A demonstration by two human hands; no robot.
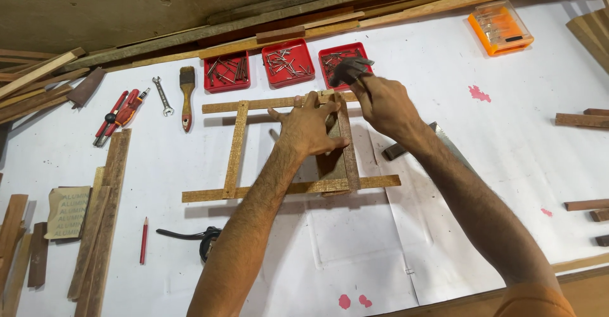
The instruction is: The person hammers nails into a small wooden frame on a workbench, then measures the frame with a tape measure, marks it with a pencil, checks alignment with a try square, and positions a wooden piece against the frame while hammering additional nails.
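Forearms hide frame point(238, 141) slats; right hand point(384, 104) grips blurred hammer point(349, 70).

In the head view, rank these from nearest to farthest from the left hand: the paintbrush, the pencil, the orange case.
From the left hand, pressed on the wooden frame:
1. Paintbrush, to its left, near the red trays.
2. Pencil, lower left on the white sheet.
3. Orange case, far upper right, beyond the right hand.

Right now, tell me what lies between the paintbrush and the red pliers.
In the head view, a small steel wrench lies on the white tabletop between the paintbrush and the red pliers.
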